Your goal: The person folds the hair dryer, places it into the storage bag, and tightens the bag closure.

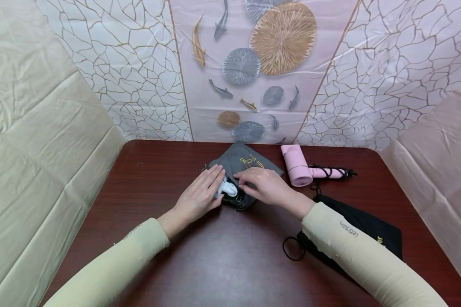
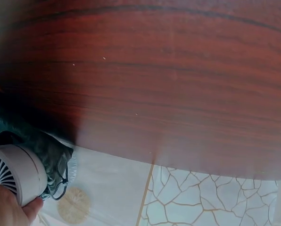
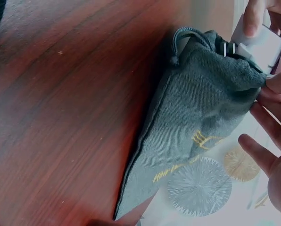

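Observation:
A white hair dryer (image 1: pixel 229 189) lies at the mouth of a dark grey drawstring bag (image 1: pixel 235 160), its far part hidden by the cloth. My left hand (image 1: pixel 199 192) grips the dryer's body; the left wrist view shows the thumb beside the vented end of the dryer (image 2: pixel 33 172). With thumb and finger, my right hand (image 1: pixel 266 185) pinches the rim of the bag. In the right wrist view, two pale prongs (image 3: pixel 229 49) show at the mouth of the bag (image 3: pixel 192 103), beside the dryer (image 3: pixel 270 49).
A pink hair dryer (image 1: pixel 296 164) with its black cord wound round the handle lies at the back right. A black drawstring bag (image 1: pixel 369 221) lies partly beneath the right forearm, its cord loop (image 1: pixel 293 249) on the brown table (image 1: pixel 230 260). Patterned cloth (image 1: pixel 146 64) hangs behind.

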Action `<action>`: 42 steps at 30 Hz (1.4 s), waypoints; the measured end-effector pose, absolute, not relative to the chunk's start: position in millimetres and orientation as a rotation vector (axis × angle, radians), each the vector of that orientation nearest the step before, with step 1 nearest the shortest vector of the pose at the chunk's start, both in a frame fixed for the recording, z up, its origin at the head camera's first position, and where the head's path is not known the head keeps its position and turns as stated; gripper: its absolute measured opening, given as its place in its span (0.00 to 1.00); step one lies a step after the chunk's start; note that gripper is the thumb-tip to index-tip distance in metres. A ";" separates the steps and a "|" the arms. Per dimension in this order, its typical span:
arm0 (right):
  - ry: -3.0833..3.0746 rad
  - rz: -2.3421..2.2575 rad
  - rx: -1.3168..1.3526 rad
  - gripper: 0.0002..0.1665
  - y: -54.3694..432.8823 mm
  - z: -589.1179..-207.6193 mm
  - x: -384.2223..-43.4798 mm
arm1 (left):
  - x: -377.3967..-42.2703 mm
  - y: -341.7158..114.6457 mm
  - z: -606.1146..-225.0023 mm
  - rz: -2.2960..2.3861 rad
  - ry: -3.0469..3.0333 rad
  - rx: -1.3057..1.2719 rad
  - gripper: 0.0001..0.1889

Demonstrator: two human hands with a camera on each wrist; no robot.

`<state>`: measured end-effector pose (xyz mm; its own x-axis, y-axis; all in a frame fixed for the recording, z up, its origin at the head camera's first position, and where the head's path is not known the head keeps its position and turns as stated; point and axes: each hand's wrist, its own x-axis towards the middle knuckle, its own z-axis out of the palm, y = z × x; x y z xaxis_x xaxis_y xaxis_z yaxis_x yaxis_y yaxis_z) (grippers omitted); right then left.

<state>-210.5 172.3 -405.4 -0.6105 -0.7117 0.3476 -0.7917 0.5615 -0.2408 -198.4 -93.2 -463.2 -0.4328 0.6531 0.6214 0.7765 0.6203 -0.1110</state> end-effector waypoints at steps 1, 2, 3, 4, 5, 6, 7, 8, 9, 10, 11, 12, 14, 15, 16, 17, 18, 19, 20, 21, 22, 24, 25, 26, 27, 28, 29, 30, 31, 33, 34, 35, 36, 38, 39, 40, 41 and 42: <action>-2.583 0.557 1.266 0.04 173.0 -406.0 -210.2 | -197.8 -93.7 -462.9 -0.254 -2.218 -1.114 0.38; -2.582 0.558 1.270 0.03 173.7 -406.5 -209.8 | -197.1 -94.3 -462.5 -0.264 -2.227 -1.111 0.38; -2.580 0.563 1.273 0.03 174.2 -406.8 -209.6 | -196.6 -95.0 -462.3 -0.276 -2.235 -1.107 0.37; -2.579 0.568 1.275 0.03 174.6 -407.0 -209.4 | -196.2 -95.6 -462.2 -0.288 -2.243 -1.101 0.37; -2.577 0.571 1.278 0.03 174.9 -407.1 -209.1 | -195.9 -96.3 -462.1 -0.300 -2.251 -1.095 0.37; -2.575 0.574 1.280 0.03 175.1 -407.0 -208.9 | -195.7 -96.7 -461.8 -0.316 -2.256 -1.088 0.38; -2.572 0.574 1.283 0.03 175.3 -407.2 -208.8 | -195.5 -97.0 -461.5 -0.329 -2.260 -1.083 0.38; -2.569 0.572 1.287 0.02 175.1 -407.5 -209.0 | -195.6 -97.2 -461.4 -0.342 -2.262 -1.077 0.38; -2.569 0.573 1.287 0.02 174.7 -407.3 -209.1 | -195.7 -97.1 -461.5 -0.351 -2.263 -1.073 0.38; -2.569 0.572 1.285 0.02 174.3 -406.8 -209.1 | -196.0 -96.8 -461.7 -0.355 -2.263 -1.070 0.38; -2.569 0.574 1.282 0.03 173.8 -406.2 -209.2 | -196.0 -96.4 -461.9 -0.360 -2.262 -1.070 0.38; -2.569 0.576 1.277 0.05 173.1 -405.7 -209.6 | -196.0 -95.9 -462.2 -0.362 -2.261 -1.071 0.38; -2.576 0.586 1.264 0.09 171.5 -403.5 -210.5 | -196.2 -94.3 -463.5 -0.349 -2.259 -1.070 0.38; -2.582 0.593 1.257 0.12 170.6 -402.1 -210.9 | -196.0 -93.4 -464.5 -0.340 -2.258 -1.070 0.38; -2.587 0.596 1.250 0.14 169.8 -401.3 -211.4 | -195.7 -92.6 -465.4 -0.330 -2.258 -1.071 0.38; -2.591 0.593 1.242 0.17 169.1 -400.8 -211.9 | -195.4 -91.8 -466.8 -0.316 -2.260 -1.070 0.38; -2.596 0.586 1.234 0.16 168.6 -400.4 -212.3 | -195.0 -91.0 -468.2 -0.298 -2.263 -1.070 0.38; -2.603 0.581 1.229 0.16 168.0 -400.2 -212.5 | -194.6 -90.3 -469.7 -0.285 -2.267 -1.070 0.38; -2.608 0.572 1.229 0.16 167.4 -400.8 -212.9 | -194.1 -89.8 -471.0 -0.276 -2.272 -1.073 0.38; -2.612 0.565 1.229 0.14 166.7 -401.4 -213.2 | -193.6 -89.4 -472.4 -0.267 -2.278 -1.076 0.38; -2.616 0.558 1.230 0.13 166.1 -402.2 -213.3 | -193.1 -89.0 -473.5 -0.257 -2.283 -1.082 0.38; -2.625 0.548 1.235 0.09 164.9 -403.8 -213.0 | -192.3 -88.5 -475.4 -0.240 -2.293 -1.097 0.39; -2.630 0.546 1.238 0.07 164.2 -404.7 -212.8 | -191.9 -88.4 -476.2 -0.233 -2.298 -1.104 0.39; -2.633 0.547 1.242 0.05 163.6 -405.7 -212.8 | -191.4 -88.4 -476.7 -0.226 -2.304 -1.112 0.39; -2.636 0.548 1.243 0.04 162.9 -406.6 -212.4 | -190.8 -88.9 -477.2 -0.222 -2.314 -1.119 0.39; -2.635 0.551 1.246 0.03 162.3 -407.5 -212.1 | -190.1 -89.5 -477.4 -0.219 -2.329 -1.123 0.40; -2.633 0.556 1.250 0.03 161.9 -408.5 -211.9 | -189.2 -90.2 -477.6 -0.221 -2.346 -1.125 0.41; -2.636 0.562 1.253 0.03 161.5 -409.5 -211.8 | -188.5 -91.2 -478.0 -0.228 -2.361 -1.129 0.41; -2.637 0.569 1.256 0.03 161.2 -410.6 -211.7 | -187.8 -92.2 -478.3 -0.235 -2.377 -1.131 0.42; -2.641 0.581 1.260 0.03 160.9 -412.3 -211.4 | -186.4 -94.3 -479.0 -0.251 -2.407 -1.135 0.44; -2.641 0.588 1.261 0.03 160.9 -412.8 -211.3 | -185.9 -95.2 -479.1 -0.257 -2.417 -1.137 0.45; -2.644 0.589 1.260 0.03 161.0 -413.3 -211.2 | -185.5 -96.3 -479.2 -0.265 -2.421 -1.141 0.46; -2.646 0.590 1.257 0.04 161.1 -413.7 -211.1 | -185.5 -97.4 -479.6 -0.271 -2.422 -1.144 0.47; -2.636 0.594 1.262 0.04 161.2 -414.7 -211.7 | -185.1 -100.1 -478.7 -0.288 -2.426 -1.150 0.49; -2.631 0.596 1.264 0.03 161.3 -415.1 -212.2 | -185.0 -101.8 -478.0 -0.298 -2.428 -1.149 0.49; -2.624 0.599 1.268 0.03 161.2 -415.5 -212.6 | -184.8 -103.9 -477.3 -0.311 -2.431 -1.144 0.50; -2.620 0.601 1.272 0.04 161.2 -415.8 -213.0 | -184.6 -106.1 -476.7 -0.329 -2.432 -1.136 0.50; -2.614 0.606 1.277 0.04 161.2 -416.0 -213.5 | -183.9 -108.5 -475.8 -0.348 -2.438 -1.113 0.50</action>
